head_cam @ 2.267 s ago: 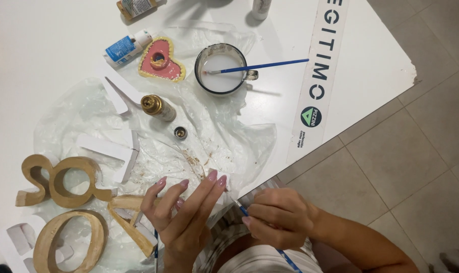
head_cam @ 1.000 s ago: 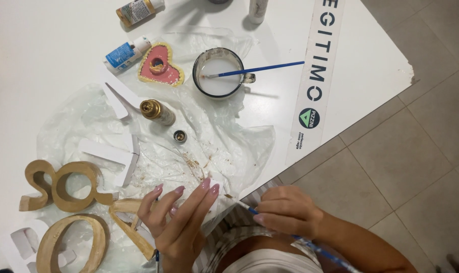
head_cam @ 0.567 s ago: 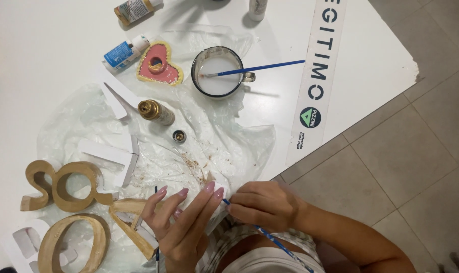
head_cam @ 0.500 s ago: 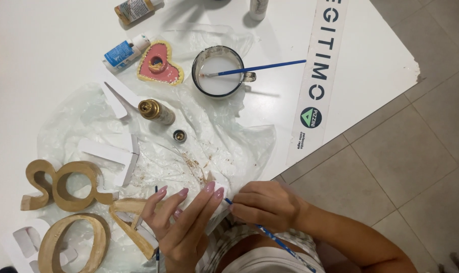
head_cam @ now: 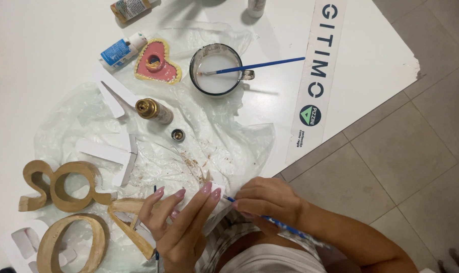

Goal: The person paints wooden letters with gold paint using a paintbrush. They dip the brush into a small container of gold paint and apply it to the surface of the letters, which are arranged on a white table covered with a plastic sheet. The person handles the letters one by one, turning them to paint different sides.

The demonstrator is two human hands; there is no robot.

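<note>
Two hands at the near edge of the white surface [head_cam: 47, 45], close together. Right hand [head_cam: 267, 199] clamped round a thin blue brush [head_cam: 270, 220]; long axis slanted, tip aimed up and left toward the left fingers, handle trailing down and right under the wrist. Left hand [head_cam: 181, 222] curled, fingers closed round a small white piece [head_cam: 209, 194], mostly hidden behind the fingers; shape could not be told. Brush tip just beside that piece.

Counted on the surface: one metal cup [head_cam: 217, 71] of white liquid near the far edge, with a second blue brush [head_cam: 260, 65] laid across its rim, handle pointing right toward the long white ruler [head_cam: 315, 76] along the right edge. One pink heart-shaped piece [head_cam: 157, 63] left of the cup. One blue-labelled tube [head_cam: 119, 49] beside the heart, one brown-labelled bottle [head_cam: 131, 7] at the far edge. One small gold paint bottle [head_cam: 153, 110] lying on its side, its cap [head_cam: 178, 135] apart, just beside it. Three gold-painted letters [head_cam: 62, 184] at the near left corner, and several unpainted white letters [head_cam: 110, 156] among them.

Crumpled clear plastic sheet [head_cam: 229, 146] spread under most of it, smeared with gold flecks ahead of the hands. Grey floor tiles [head_cam: 401, 167] past the right edge.
</note>
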